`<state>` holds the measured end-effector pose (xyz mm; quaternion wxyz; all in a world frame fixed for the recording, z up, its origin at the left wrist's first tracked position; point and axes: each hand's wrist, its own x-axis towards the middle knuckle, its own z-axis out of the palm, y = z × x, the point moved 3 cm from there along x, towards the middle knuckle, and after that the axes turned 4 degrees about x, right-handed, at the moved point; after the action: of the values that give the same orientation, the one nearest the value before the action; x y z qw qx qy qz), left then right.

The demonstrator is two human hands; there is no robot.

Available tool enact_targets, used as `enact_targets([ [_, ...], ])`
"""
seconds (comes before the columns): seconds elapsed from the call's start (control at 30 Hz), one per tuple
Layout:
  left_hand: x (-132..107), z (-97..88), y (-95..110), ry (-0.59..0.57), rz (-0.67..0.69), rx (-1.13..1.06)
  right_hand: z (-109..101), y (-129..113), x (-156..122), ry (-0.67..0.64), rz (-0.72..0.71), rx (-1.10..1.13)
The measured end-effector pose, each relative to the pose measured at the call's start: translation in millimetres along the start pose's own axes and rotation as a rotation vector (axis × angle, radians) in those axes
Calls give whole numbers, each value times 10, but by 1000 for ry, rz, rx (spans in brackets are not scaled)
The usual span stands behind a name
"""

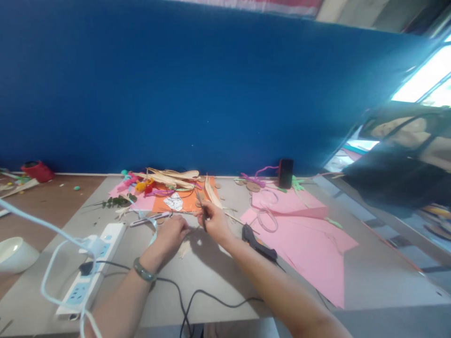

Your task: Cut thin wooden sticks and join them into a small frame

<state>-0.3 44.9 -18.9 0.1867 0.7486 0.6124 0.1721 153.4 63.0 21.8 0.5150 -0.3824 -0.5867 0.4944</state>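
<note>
Pinching a thin dark tool in the right hand, above the counter by orange paper; left hand curled just beside, grip impossible to tell. Glue gun near.

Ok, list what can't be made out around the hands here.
Head view:
- What the left hand covers: hidden under its fingers.
- Dark tool in the right hand: too small and blurred to name.
- White bowl: cut by the left edge.
- Black cable: leaves at the bottom edge.
</note>
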Motion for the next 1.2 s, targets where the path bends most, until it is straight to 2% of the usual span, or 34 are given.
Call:
enact_targets([
  [0.07, -1, -5, 10, 0, 20, 36, 7, 62, -22, -30, 39, -5],
  [0.27, -2, 10, -27, 30, 7, 21, -83, 333, -137, 41, 159, -1],
  [0.4, 13, 16, -53, 52, 10, -74, -137, 412, -141, 63, 149, 4],
  [0.53, 46, 16, -52, 49, -8, -216, -128, 394, -126, 20, 98, 4],
  [0.63, 65, 47, -46, -16, -32, -428, -92, 383, -139, -20, 99, 46],
  [0.77, 50, 94, 2, -136, -74, -954, -80, 346, -161, -5, 79, 143],
  [0.9, 11, 91, 96, -189, -84, -1128, -101, 275, -171, -6, 53, 185],
  [1.03, 1, 100, 106, -173, -80, -1155, -106, 241, -178, -9, 69, 209],
  [1.2, 24, 172, 4, -97, -51, -994, -92, 214, -192, -17, 76, 223],
])
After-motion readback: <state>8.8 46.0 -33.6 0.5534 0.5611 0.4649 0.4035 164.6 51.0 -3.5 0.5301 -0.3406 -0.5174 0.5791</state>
